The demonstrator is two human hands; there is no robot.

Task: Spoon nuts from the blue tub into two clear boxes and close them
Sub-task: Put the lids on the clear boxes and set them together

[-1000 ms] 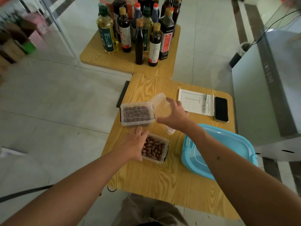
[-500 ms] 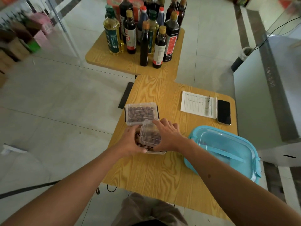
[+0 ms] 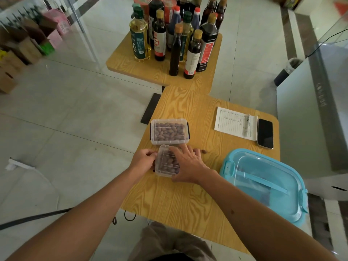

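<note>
While our hands (image 3: 167, 162) worked at the near clear box (image 3: 168, 161), its lid (image 3: 166, 159) had come down onto it: a second earlier our right hand (image 3: 188, 164) had been lifting that lid beside the far box, with the near box open and its nuts (image 3: 169, 162) bare. Half a second earlier the lid was only half over it. We judged it seated but perhaps not yet clipped, so the last closing step seemed nearly done. Our right hand lay spread on the lid, fingers fairly straight and pressing; our left hand (image 3: 144, 160) curled against the box's left end, gripping it. That box sat on the table (image 3: 180, 200) near its left edge, just at 6 o'clock from the far clear box (image 3: 169, 131), which was lidded with its dark side clips down.

We counted two clear boxes, both holding nuts, and one blue tub (image 3: 263, 183) at 3 o'clock from the near box, its translucent lid on. One stray nut (image 3: 204, 151) lay on the table just past our right hand. At 1 o'clock we counted one lined sheet (image 3: 233, 123) with one pen (image 3: 246, 125) on it, and one phone (image 3: 265, 135) beside it. At 12 o'clock a second table (image 3: 131, 66) carried a cluster of bottles (image 3: 177, 34), too overlapped for us to count.
</note>
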